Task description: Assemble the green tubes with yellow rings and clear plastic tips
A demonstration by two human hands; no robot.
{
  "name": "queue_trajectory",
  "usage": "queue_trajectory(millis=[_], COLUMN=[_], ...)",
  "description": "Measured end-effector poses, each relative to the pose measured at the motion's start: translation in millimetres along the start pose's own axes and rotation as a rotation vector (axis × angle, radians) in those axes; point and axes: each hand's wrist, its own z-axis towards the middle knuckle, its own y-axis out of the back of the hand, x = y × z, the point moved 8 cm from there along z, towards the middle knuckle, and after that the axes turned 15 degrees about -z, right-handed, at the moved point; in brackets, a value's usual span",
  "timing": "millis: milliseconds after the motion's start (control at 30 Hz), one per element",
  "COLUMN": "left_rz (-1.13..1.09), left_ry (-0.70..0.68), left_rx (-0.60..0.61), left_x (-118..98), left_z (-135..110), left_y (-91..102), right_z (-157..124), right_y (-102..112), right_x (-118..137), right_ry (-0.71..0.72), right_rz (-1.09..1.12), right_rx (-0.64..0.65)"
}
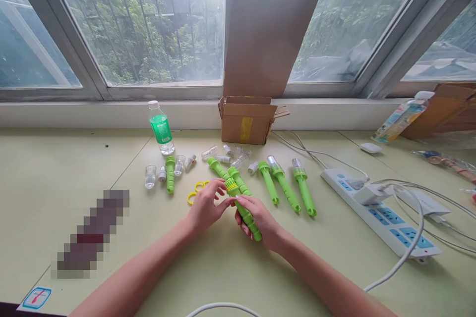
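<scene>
My right hand point(256, 218) is wrapped round a green ribbed plastic handle point(250, 219) held just above the table. My left hand point(206, 205) pinches a yellow ring point(231, 186) at the handle's top end. Two more green handles point(223, 173) lie just behind my hands. Loose yellow rings point(196, 190) lie left of my left hand. Three green handles with clear caps point(286, 185) lie in a row to the right.
A green-labelled water bottle point(160, 129), a small open cardboard box point(247, 120) and several small clear caps point(178, 166) stand further back. A white power strip point(379, 215) with cables lies at the right. A lone green handle point(170, 174) lies left.
</scene>
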Motion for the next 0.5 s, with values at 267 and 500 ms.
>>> queue_trajectory(millis=[267,500], left_rz=[-0.002,-0.033], left_ry=[-0.002,-0.021], left_rx=[0.002,-0.015], left_x=[0.2,0.2], left_z=[-0.1,-0.2], left_y=[-0.3,2.0], right_z=[-0.4,-1.2], right_y=[0.0,0.1], right_x=[0.9,3.4], right_ry=[-0.005,0.0], right_rz=[-0.002,0.004], right_rx=[-0.009,-0.007])
